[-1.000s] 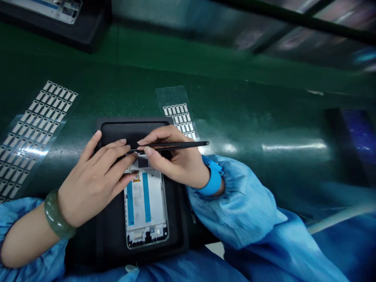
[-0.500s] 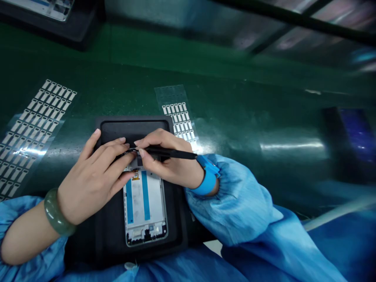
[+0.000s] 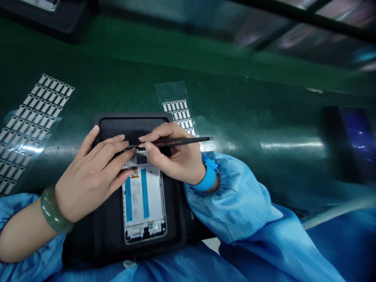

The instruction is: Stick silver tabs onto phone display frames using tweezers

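Observation:
An opened phone chassis (image 3: 154,196) with two blue strips lies in a black tray (image 3: 98,231). My left hand (image 3: 95,168) rests over its upper left, fingers spread and the fingertips at the top edge. Its thumb touches the inside by a small orange flex cable (image 3: 135,174). My right hand (image 3: 176,152) is closed on black tweezers (image 3: 185,140), held almost level. Their tips point left at the top edge of the chassis, close to my left fingertips. What the tips touch is too small to make out.
A clear sheet of small white stickers (image 3: 38,113) lies on the green table at left. Another sticker sheet (image 3: 180,111) lies behind the tray. At the upper left stands another dark tray (image 3: 67,23); a dark object with a purple face (image 3: 360,133) is at far right.
The back end of the tweezers has swung up and right, so they lie flatter. My right hand has lifted slightly, showing more of the chassis's upper part. My left hand keeps its place.

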`<state>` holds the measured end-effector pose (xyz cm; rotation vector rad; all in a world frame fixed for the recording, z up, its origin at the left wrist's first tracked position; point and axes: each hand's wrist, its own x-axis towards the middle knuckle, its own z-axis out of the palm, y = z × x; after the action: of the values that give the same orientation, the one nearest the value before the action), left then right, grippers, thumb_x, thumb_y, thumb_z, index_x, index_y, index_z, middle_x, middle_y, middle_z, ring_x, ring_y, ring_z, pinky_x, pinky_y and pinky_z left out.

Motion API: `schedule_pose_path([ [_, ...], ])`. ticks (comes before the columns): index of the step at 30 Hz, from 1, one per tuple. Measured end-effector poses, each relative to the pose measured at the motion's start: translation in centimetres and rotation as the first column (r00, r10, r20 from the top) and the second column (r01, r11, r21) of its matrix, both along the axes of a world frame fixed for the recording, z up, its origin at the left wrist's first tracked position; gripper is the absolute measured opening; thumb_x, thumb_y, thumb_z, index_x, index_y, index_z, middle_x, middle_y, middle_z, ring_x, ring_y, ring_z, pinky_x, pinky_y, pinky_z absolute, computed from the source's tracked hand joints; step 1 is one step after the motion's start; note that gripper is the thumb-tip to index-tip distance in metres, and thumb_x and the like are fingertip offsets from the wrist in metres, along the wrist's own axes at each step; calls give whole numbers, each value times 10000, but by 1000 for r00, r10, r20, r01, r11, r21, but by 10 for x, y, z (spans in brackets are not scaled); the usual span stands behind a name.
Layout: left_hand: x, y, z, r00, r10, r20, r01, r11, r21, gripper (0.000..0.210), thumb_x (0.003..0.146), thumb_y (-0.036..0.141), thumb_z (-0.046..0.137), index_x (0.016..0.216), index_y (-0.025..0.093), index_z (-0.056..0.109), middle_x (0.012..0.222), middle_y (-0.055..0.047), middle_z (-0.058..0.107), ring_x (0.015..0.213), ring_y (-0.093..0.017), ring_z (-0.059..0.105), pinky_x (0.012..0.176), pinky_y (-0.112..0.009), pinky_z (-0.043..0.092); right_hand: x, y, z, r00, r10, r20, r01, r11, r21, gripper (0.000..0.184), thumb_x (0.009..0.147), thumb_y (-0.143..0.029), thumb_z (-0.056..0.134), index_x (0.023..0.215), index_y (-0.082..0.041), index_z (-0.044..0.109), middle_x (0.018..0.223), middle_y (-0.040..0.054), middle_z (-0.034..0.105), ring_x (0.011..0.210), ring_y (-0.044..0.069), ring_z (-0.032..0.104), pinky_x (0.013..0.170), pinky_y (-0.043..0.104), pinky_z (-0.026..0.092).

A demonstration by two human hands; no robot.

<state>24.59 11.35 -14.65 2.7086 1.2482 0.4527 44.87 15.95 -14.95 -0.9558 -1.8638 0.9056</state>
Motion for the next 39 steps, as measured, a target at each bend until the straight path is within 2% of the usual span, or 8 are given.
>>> schedule_pose_path([
  [8, -1, 0, 3, 1000, -3, -25, 2, 1000, -19, 324, 909, 281, 509, 1183, 119, 570, 1214, -143, 595, 1238, -278, 505, 1169, -541, 219, -2, -2, -1, 998, 47, -50, -44, 998, 53, 117, 784, -111, 615, 880, -165, 576, 846, 18, 659, 762, 97, 634, 702, 224, 538],
  [16, 0, 0, 3, 999, -1, -42, 0, 1000, -26, 339, 917, 281, 496, 1205, 113, 563, 1231, -144, 585, 1253, -281, 490, 1172, -542, 209, 2, 3, -5, 996, 56, -63, -58, 998, -38, 108, 797, -170, 617, 894, -174, 567, 864, 14, 642, 776, 115, 650, 709, 241, 554],
  [27, -6, 0, 0, 999, -34, -27, 34, 999, 5, 341, 907, 271, 512, 1202, 105, 554, 1209, -156, 590, 1227, -300, 511, 1153, -564, 229, -6, 3, 8, 999, 44, -11, -44, 993, -114, 71, 816, -144, 579, 881, -156, 553, 832, -1, 622, 725, 79, 599, 667, 203, 511],
  [39, -2, -2, -3, 999, 4, -43, -3, 1000, 7, 347, 923, 290, 495, 1231, 138, 545, 1222, -112, 594, 1243, -256, 498, 1156, -546, 239, -1, 6, 5, 998, 62, 3, -61, 993, -102, 82, 804, -155, 589, 884, -154, 574, 818, -1, 624, 704, 77, 590, 631, 199, 483],
])
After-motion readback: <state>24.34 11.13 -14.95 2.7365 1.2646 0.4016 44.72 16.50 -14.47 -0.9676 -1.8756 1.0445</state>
